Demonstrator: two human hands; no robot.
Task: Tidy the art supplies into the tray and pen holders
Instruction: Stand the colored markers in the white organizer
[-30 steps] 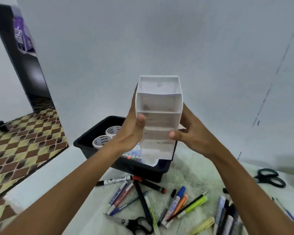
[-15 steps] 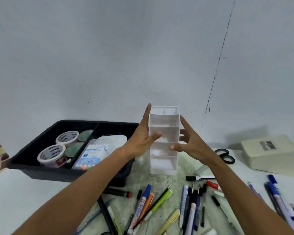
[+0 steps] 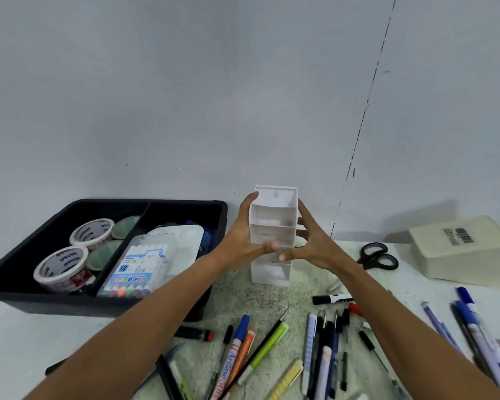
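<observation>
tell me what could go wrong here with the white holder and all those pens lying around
1. The white pen holder is tall and narrow, held by the left hand and right hand at its sides; once released it might tip over.
2. Loose pens lie right in front of it; a forearm passing over them could roll some off the table.
3. The black tray sits close on the left, so an elbow could nudge it.

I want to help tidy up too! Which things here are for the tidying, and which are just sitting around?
For the tidying:
white pen holder, held by the left hand and right hand
black tray
loose pens and markers
black scissors

Just sitting around:
cream box with a barcode label
</observation>
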